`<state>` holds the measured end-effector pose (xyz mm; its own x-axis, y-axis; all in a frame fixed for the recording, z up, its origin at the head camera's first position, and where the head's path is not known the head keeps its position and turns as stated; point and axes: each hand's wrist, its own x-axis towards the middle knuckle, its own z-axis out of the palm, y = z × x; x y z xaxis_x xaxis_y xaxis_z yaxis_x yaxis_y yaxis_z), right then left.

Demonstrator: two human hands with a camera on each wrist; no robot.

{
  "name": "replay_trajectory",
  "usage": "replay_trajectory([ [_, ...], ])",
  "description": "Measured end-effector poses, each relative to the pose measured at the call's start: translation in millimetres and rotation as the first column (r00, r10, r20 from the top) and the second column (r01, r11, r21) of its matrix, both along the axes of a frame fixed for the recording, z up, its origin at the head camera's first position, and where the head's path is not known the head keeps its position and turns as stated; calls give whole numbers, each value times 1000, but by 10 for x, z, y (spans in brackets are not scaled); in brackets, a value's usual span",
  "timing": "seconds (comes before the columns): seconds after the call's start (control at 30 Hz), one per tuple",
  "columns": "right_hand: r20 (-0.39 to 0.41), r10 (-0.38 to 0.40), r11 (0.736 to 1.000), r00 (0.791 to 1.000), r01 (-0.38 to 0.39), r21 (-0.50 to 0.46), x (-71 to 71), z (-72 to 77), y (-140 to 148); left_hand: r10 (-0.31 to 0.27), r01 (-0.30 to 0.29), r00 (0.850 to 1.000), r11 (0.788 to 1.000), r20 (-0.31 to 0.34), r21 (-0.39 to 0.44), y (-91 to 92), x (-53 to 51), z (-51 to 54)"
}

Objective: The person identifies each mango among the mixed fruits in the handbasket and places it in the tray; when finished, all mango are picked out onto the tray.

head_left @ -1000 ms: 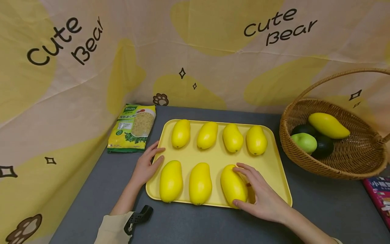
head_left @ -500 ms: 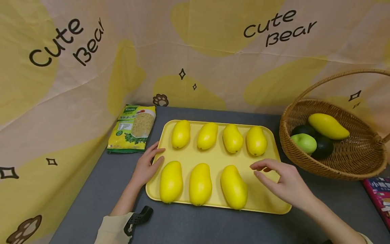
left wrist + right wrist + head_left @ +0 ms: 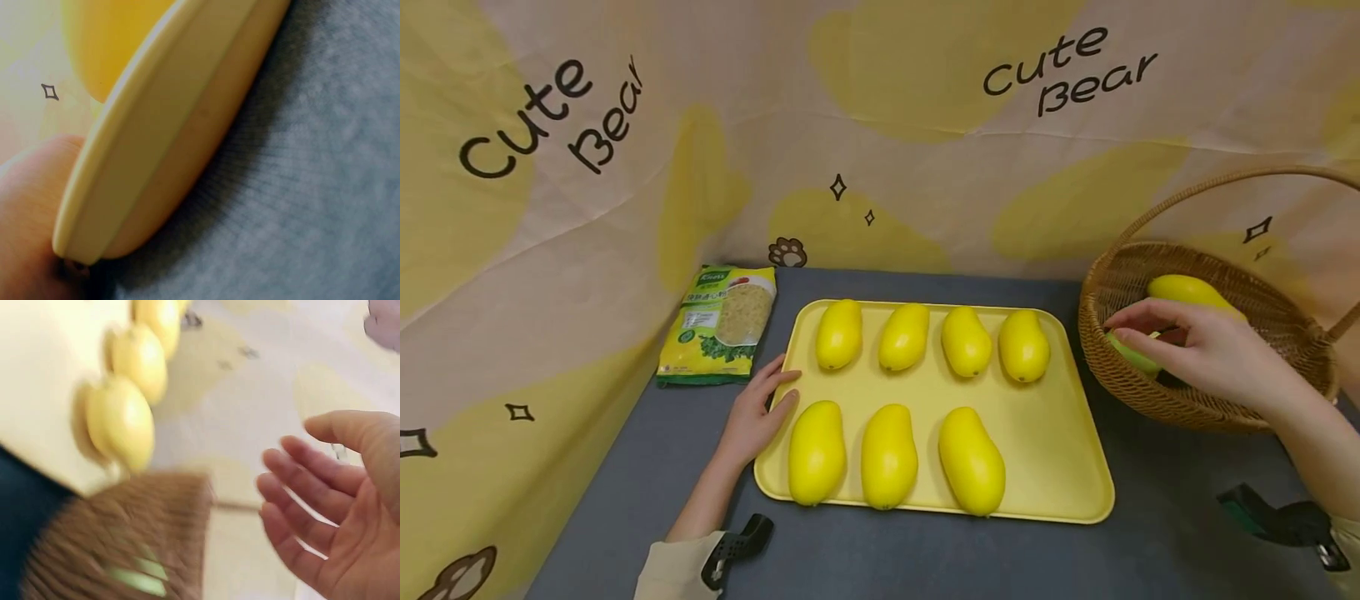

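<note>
In the head view, a yellow tray (image 3: 1060,450) bears several yellow mangoes, a back row and a front row of three, such as the front mango (image 3: 972,461). My left hand (image 3: 758,417) rests on the tray's left rim, its fingers spread and relaxed. My right hand (image 3: 1202,346) hangs over the wicker basket (image 3: 1120,383), with loosely bent fingers and nothing in them. Below it, a green apple (image 3: 1133,357) shows partly, and a yellow mango (image 3: 1183,289) lies behind. In the right wrist view, the palm faces the basket's side, blurred.
A yellow-green food packet (image 3: 718,325) lies left of the tray on the grey table (image 3: 925,554). The basket's tall handle (image 3: 1225,177) arches over its opening. A printed cloth (image 3: 910,200) hangs behind and at the left.
My right hand has let go of the front row's rightmost mango and moved right and up to the basket. My left hand stays on the tray rim. The view has shifted slightly.
</note>
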<state>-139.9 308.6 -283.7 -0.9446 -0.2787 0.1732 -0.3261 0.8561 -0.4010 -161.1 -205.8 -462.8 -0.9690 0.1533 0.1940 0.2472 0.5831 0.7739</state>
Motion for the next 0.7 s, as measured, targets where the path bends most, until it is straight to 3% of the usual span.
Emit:
replay_trajectory([
  [0.17,145,-122,984,982,100,146,-310,160,291,9,-9,1000,1000,-7,-7,-10,7,-13],
  [0.4,253,-171,959,952,102,266,-781,166,794,5,-5,1000,1000,-14,-2,-16,17,-14],
  [0.6,372,-174,966,912,84,245,-1023,46,1123,3,-3,1000,1000,-22,-11,-15,13,-9],
  [0.7,442,-143,984,886,80,158,-1062,-46,1234,-3,3,1000,1000,-23,-11,-10,10,-7],
])
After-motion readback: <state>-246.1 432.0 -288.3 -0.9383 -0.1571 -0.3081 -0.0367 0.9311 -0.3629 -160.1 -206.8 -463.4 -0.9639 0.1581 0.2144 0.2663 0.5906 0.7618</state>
